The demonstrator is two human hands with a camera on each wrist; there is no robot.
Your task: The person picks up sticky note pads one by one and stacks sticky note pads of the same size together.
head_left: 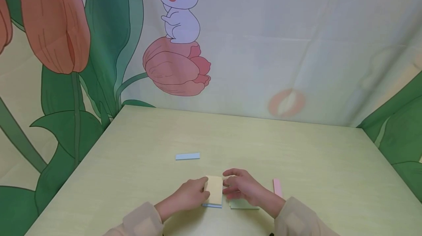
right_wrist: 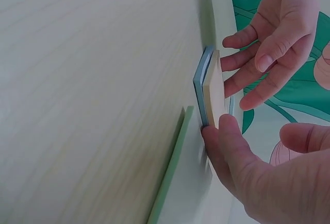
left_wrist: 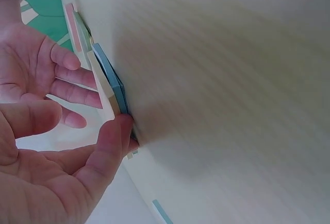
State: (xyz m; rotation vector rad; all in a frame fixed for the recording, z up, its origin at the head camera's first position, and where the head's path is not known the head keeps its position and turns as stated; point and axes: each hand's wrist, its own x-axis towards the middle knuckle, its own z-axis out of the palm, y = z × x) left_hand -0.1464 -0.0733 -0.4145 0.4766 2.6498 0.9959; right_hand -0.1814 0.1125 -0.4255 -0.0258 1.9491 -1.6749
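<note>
A pale yellow sticky note pad (head_left: pixel 215 189) lies on a blue pad (head_left: pixel 212 205), whose edge shows along the near side. At the left side of this stack, my left hand (head_left: pixel 188 194) touches the edge with its fingertips and thumb. My right hand (head_left: pixel 246 187) is at the opposite side, fingers loosely extended, fingertips right at the stack's edge. In the right wrist view the yellow pad (right_wrist: pixel 213 87) sits slightly offset on the blue pad (right_wrist: pixel 201 82). Partly beneath my right hand is a pale green pad (head_left: pixel 244 204).
A narrow light blue strip (head_left: pixel 188 156) lies farther back on the pale table (head_left: pixel 148 133). To the right, a pink strip (head_left: pixel 277 186) lies beside my right wrist. Behind the table hangs a cloth (head_left: pixel 247 64) printed with tulips and a rabbit.
</note>
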